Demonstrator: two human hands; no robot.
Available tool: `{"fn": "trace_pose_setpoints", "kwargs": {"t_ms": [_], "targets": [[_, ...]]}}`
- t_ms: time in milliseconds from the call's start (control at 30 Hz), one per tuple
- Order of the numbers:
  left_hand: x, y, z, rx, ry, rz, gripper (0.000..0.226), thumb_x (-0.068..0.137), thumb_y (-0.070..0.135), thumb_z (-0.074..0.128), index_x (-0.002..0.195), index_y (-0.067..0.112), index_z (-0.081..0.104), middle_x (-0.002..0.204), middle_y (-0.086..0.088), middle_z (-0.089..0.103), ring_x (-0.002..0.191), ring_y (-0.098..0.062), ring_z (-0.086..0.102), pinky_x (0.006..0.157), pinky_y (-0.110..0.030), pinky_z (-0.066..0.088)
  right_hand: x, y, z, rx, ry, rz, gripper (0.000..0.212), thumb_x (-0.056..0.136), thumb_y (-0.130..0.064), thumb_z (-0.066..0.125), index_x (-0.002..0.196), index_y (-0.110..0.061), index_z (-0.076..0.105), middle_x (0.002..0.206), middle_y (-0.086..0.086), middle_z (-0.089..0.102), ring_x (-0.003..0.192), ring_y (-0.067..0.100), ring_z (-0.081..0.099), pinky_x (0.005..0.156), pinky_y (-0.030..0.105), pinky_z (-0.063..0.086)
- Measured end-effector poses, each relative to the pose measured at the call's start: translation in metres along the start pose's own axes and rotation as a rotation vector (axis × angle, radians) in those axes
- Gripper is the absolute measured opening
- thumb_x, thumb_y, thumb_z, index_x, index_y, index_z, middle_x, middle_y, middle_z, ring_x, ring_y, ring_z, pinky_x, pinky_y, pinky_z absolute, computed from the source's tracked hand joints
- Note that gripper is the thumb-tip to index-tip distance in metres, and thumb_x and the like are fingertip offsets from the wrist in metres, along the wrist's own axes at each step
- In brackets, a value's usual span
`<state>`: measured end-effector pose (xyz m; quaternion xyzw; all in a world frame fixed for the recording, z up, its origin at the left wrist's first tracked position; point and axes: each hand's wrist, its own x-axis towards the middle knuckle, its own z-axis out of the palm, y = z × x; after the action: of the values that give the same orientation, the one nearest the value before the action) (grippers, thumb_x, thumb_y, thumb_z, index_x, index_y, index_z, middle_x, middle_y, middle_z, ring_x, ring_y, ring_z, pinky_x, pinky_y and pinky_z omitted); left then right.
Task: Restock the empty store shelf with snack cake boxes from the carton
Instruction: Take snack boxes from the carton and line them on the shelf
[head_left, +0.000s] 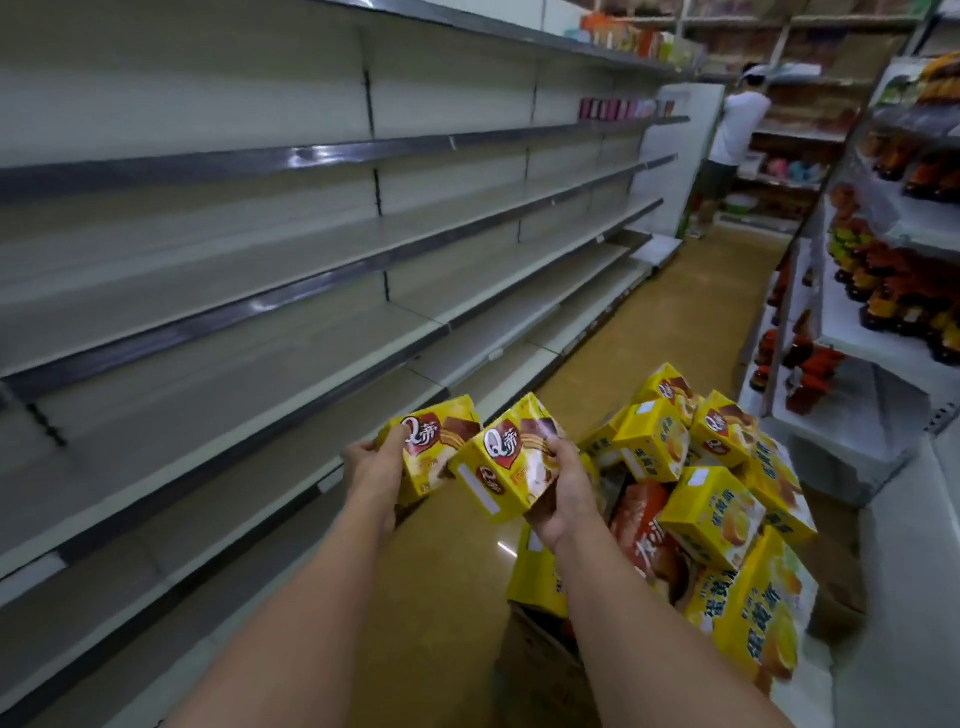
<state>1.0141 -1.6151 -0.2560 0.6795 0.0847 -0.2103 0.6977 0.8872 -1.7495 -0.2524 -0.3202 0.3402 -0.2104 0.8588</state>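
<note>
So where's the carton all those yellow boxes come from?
In the head view, the carton sits on the aisle floor at lower right, just right of the right hand, heaped with yellow snack cake boxes, opposite the empty shelves.

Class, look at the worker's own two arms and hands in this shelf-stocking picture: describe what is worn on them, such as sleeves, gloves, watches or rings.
Both forearms are bare as far as the picture shows; no sleeve edge comes into view. The left hand and the right hand wear no gloves. No watch, band or bracelet shows on either wrist, and no ring can be made out on the visible fingers.
</note>
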Motion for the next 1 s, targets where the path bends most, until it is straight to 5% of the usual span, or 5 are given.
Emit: {"fn": "trace_pose_setpoints", "kwargs": {"t_ms": [200,300,467,767,1000], "targets": [[-0.01,0.019,-0.062,-0.102,0.122,0.048,0.033,0.095,0.038,0.054,0.12,0.02,0.043,0.106,-0.009,0.063,0.082,-0.022,0.062,0.057,-0.027,0.043,0.0,0.051,0.067,-0.189,-0.027,0.058,0.044,0.089,-0.061,0.046,0.083,-0.021,0.063,0.065,-0.006,0.066,0.066,0.012,0.053,0.053,0.023,0.035],[-0.006,0.028,-0.092,-0.162,0.18,0.033,0.038,0.092,0.044,0.057,0.12,0.021,0.048,0.11,-0.007,0.064,0.092,-0.026,0.062,0.082,-0.042,0.052,-0.006,0.075,0.101,-0.179,-0.103,0.091,0.049,0.088,-0.062,0.049,0.101,-0.017,0.065,0.093,0.006,0.067,0.085,0.02,0.058,0.067,0.029,0.045],[0.002,0.04,-0.151,-0.231,0.275,0.094,0.041,0.089,0.047,0.059,0.119,0.02,0.051,0.105,-0.004,0.064,0.095,-0.027,0.063,0.086,-0.043,0.05,-0.021,0.112,0.155,-0.149,-0.232,0.123,0.049,0.089,-0.052,0.055,0.117,-0.011,0.06,0.111,0.015,0.068,0.103,0.03,0.063,0.086,0.04,0.054],[0.02,0.08,-0.248,-0.286,0.216,0.145,0.064,0.082,0.008,0.07,0.134,0.03,0.04,0.117,-0.007,0.064,0.103,-0.03,0.063,0.088,-0.046,0.051,-0.04,0.163,0.246,-0.126,-0.434,0.247,0.026,0.096,-0.035,0.052,0.108,-0.012,0.058,0.101,0.015,0.066,0.092,0.027,0.063,0.085,0.039,0.052],[0.037,0.108,-0.313,-0.213,0.395,0.207,0.065,0.087,0.019,0.068,0.141,0.018,0.032,0.129,-0.006,0.052,0.117,-0.029,0.051,0.103,-0.045,0.041,-0.044,0.196,0.313,-0.137,-0.55,0.281,0.025,0.094,-0.025,0.058,0.115,-0.01,0.058,0.114,0.018,0.064,0.097,0.032,0.064,0.081,0.04,0.056]]}}
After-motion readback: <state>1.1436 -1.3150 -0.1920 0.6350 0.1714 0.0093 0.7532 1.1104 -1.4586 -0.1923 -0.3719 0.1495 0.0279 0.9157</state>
